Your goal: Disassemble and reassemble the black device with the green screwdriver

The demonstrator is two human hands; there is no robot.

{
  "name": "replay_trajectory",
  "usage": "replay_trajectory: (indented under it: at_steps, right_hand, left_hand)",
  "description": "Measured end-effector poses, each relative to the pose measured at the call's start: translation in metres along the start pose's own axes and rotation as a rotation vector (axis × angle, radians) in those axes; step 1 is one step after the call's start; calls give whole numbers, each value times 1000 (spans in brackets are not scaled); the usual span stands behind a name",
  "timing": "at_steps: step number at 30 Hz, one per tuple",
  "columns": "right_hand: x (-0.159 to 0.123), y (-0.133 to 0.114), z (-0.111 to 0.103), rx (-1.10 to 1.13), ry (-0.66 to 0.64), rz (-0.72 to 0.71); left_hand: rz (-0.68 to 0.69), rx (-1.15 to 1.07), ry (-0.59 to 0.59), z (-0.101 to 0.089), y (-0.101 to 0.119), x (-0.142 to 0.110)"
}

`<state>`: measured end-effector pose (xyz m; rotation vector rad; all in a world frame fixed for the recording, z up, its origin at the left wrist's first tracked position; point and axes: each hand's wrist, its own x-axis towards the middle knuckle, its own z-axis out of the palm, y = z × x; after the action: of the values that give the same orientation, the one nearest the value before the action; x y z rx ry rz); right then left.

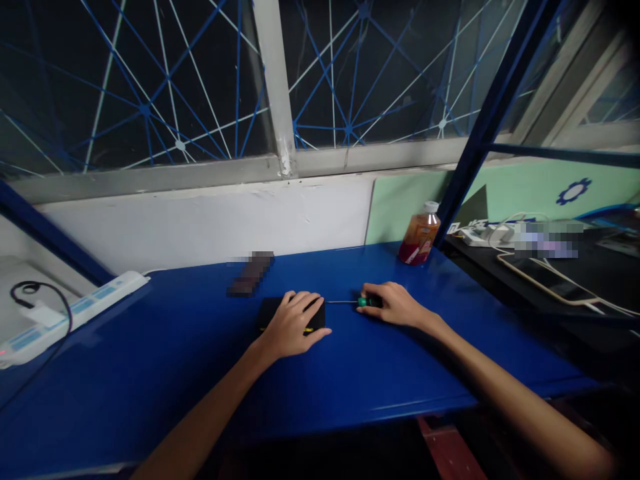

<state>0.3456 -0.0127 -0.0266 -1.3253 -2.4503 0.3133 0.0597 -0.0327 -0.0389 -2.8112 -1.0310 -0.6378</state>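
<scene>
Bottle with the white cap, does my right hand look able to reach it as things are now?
Probably yes: nothing appears to stand between the right hand and the bottle, though that hand holds a screwdriver it would likely need to set down first.

A flat, black, box-shaped object with yellow markings along its near side (269,313) lies level on the blue counter (400,360), its right part mostly covered by the spread left fingers (303,303). Just to its right, a screwdriver with a green-and-black handle and slim metal shaft (362,302) is pinched at the handle by the right fingers (374,289), roughly horizontal, tip pointing left at the object's right edge; contact there is unclear.
</scene>
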Motion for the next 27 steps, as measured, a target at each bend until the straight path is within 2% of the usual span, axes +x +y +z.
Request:
replay_trajectory:
  at_steps: [6, 16, 22, 27]
  right_hand:
    - [0, -4, -1, 1, 14, 8]
    - [2, 6, 0, -5, 63, -41]
    - [1, -3, 3, 2, 19, 22]
    - [1, -5, 2, -7, 47, 16]
  left_hand:
    - [8, 0, 11, 2, -2, -1]
    - [5, -20, 42, 3, -1, -3]
    - [-8, 2, 29, 3, -1, -4]
    - [-12, 5, 36, 4, 0, -5]
